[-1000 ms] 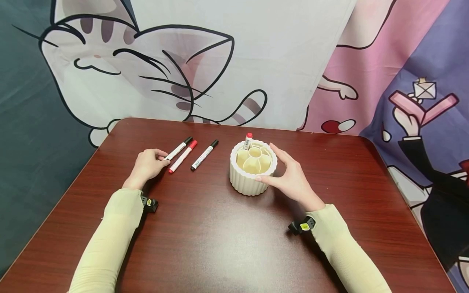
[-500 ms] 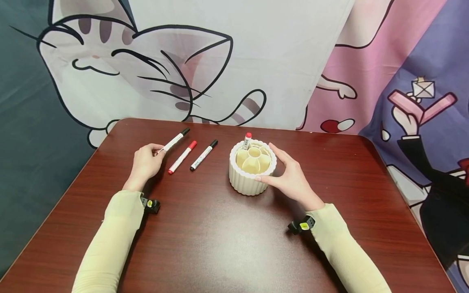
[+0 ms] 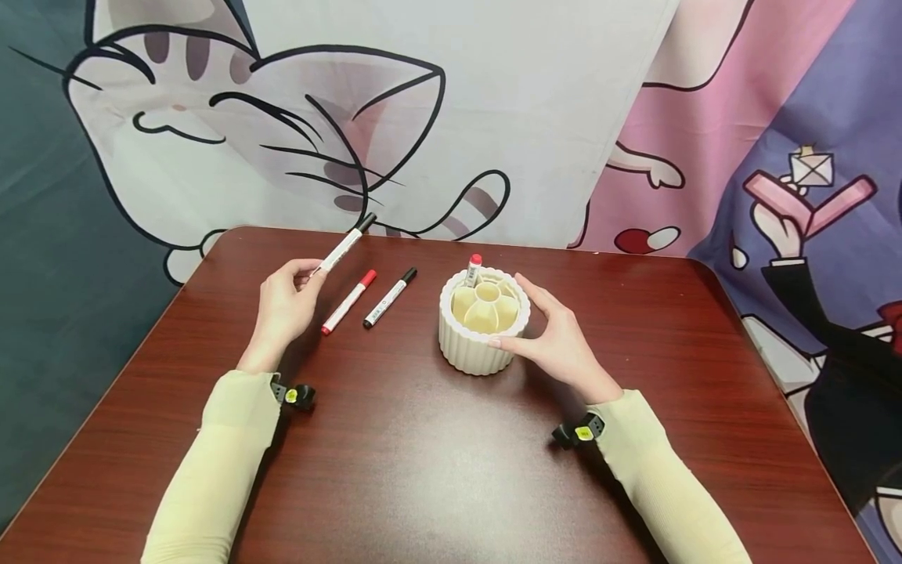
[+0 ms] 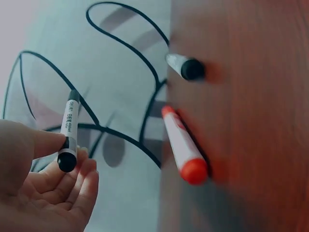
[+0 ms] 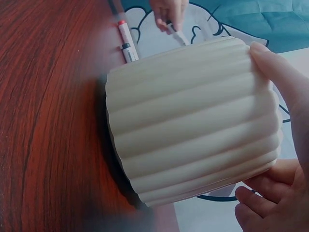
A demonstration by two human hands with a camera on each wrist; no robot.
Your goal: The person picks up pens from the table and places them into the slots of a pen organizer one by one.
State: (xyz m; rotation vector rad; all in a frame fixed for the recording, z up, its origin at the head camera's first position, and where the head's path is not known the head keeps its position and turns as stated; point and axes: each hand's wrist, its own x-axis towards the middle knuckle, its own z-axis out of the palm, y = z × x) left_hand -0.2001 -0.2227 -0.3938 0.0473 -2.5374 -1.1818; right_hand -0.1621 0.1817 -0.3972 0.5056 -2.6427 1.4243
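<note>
My left hand [image 3: 285, 301] pinches a white marker with a black cap [image 3: 343, 245] by its lower end and holds it tilted above the table; the left wrist view shows this black-capped marker [image 4: 69, 129] between thumb and fingers. A red-capped marker [image 3: 348, 301] and a second black-capped marker [image 3: 390, 297] lie side by side on the table. My right hand [image 3: 557, 337] grips the right side of a cream ribbed holder [image 3: 483, 317], whose ribbed wall [image 5: 193, 116] fills the right wrist view. One red-capped marker [image 3: 474, 269] stands in a rear compartment of the holder.
The dark red wooden table [image 3: 423, 462] has rounded corners and a far edge just behind the markers. A cartoon cat cloth [image 3: 352, 117] hangs behind it. Black wrist mounts [image 3: 296, 394] sit on both sleeves.
My left hand has picked the leftmost black-capped marker up off the table and raised it up and to the right. The right hand stayed on the holder.
</note>
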